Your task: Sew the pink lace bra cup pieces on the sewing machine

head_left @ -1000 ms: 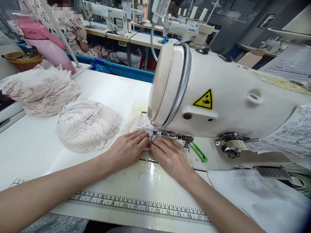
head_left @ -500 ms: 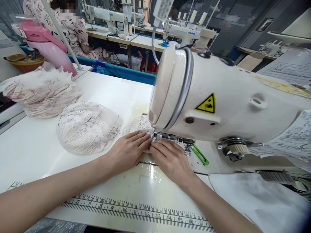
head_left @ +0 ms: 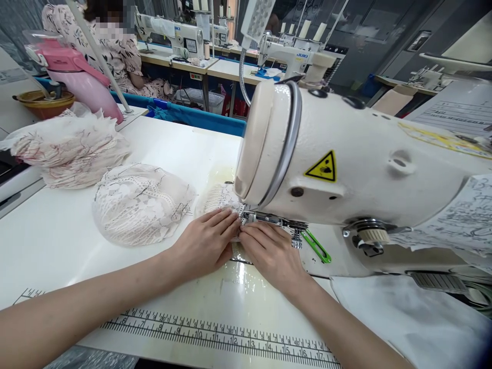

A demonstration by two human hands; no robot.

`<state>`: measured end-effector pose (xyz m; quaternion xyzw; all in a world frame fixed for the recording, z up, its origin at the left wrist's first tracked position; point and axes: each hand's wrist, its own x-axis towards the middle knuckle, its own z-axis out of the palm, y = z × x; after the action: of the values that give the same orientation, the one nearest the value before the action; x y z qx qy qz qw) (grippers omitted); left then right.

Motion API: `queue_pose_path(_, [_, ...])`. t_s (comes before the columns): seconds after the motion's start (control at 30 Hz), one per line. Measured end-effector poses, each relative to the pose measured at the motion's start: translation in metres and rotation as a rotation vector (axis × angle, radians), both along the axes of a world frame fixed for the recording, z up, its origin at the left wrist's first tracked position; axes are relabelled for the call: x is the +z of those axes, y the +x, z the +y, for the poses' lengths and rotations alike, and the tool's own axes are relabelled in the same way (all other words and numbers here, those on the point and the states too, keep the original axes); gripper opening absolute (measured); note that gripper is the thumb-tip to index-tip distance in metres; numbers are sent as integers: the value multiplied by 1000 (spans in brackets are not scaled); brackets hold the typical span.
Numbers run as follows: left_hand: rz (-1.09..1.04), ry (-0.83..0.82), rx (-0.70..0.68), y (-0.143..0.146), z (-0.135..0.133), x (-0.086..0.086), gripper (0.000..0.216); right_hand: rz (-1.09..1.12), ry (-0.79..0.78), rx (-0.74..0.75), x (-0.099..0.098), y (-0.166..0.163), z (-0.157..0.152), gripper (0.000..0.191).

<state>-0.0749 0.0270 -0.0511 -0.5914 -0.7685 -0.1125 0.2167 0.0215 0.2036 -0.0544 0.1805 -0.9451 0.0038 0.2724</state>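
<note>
A small piece of white lace [head_left: 219, 197] lies under the head of a cream sewing machine [head_left: 346, 159], at its presser foot. My left hand [head_left: 205, 241] lies flat on the lace just left of the foot, fingers stretched and close together. My right hand [head_left: 271, 253] rests flat beside it, fingertips pressing the lace edge at the foot. Both hands touch at the fingertips. The needle itself is hidden by the machine head.
A heap of lace pieces [head_left: 140, 205] sits left of my hands, a bigger frilly pile [head_left: 69, 148] behind it. A green-handled tool [head_left: 315, 246] lies under the machine arm. A ruler [head_left: 219, 338] is printed along the table's near edge. Another person sits at the back left beside a pink jug [head_left: 77, 74].
Both hands have stayed at the presser foot, with the fingers edging slightly forward along the lace. The view has shifted a little.
</note>
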Motion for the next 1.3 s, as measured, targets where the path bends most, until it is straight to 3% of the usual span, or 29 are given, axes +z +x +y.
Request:
queue_pose_path(0.6, [19,4,21,5,4,0,37,-2,25,16,3,1,13,24])
queue_pose_path(0.77, [14,-3,11,5,5,0,39,53,82,-43,4,2,16,24])
queue_pose_path(1.07, [16,-38,31,5,5,1,37,-34,39,-137,-6,6,23,24])
queue_pose_path(1.3, [46,-43,-113,3,1,-2,29,2,86,-66,-1,4,21,27])
